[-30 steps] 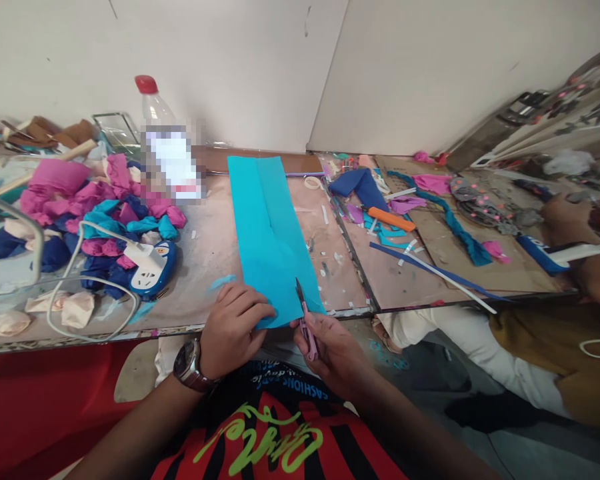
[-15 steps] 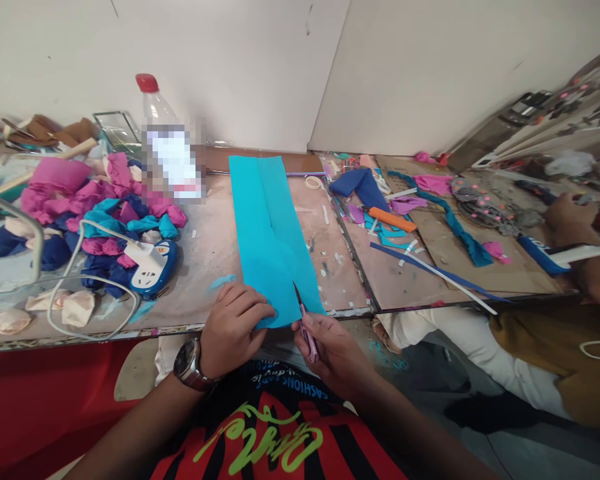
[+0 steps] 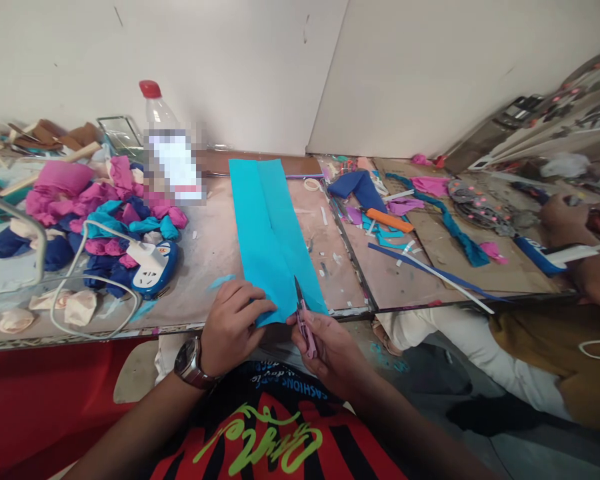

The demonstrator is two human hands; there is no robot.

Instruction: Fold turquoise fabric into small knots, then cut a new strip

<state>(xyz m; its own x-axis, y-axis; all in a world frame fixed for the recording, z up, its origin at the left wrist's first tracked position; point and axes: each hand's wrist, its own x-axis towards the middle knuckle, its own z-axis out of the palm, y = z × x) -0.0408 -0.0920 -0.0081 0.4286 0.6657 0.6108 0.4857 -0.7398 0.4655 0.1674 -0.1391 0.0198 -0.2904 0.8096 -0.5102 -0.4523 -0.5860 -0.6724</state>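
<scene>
A long bright-blue sheet of paper (image 3: 260, 220) lies over the near edge of the table, with a crease running down its length. My left hand (image 3: 237, 310), a watch on its wrist, is closed on the sheet's lower left edge, fingers bent over the top. In my right hand (image 3: 325, 343) is a small knife (image 3: 307, 333) with a pink handle, gripped by thumb and fingers. Its dark pointed blade lies over the lower right part of the sheet and points away from me.
Left, crumpled pink and blue pieces (image 3: 63, 180) lie beside a blue-and-white power strip (image 3: 153, 270) and its cable. Behind stand a red-capped bottle (image 3: 157, 110) and a lit phone (image 3: 175, 163). An orange-handled cutter (image 3: 390, 220) lies right. A co-worker's hand (image 3: 563, 213) is at far right.
The knife blade has turned a little, showing more of its flat side, and lies slightly closer to the sheet's right side. My left hand holds nearly the same spot; the view has shifted slightly.
</scene>
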